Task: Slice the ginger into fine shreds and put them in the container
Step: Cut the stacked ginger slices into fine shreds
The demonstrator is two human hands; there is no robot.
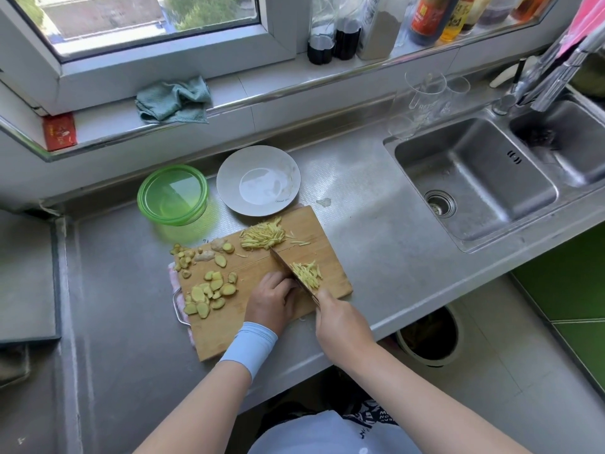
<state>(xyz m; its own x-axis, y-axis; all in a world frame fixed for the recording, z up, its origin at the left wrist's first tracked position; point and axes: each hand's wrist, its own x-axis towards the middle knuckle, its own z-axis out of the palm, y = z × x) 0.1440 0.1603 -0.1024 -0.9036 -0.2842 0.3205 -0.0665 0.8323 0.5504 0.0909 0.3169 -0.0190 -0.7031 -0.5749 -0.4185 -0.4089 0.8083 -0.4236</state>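
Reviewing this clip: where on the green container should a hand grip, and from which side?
Probably its round wall just under the rim, coming from the left: the green container stands upright, and the plate sits close on its right, while its left side is free.

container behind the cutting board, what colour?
Translucent bright green container, seen in the head view, left of the plate.

the handle of the knife (285,267) is swallowed inside the right hand (340,322), and whatever lies under the left hand (271,299) beside the blade can't be seen. up at one o'clock the bottles (425,21) on the sill (327,72) lose their tops to the edge, labels too blurred to read. at five o'clock the counter (376,231) hides part of the bin (429,337).
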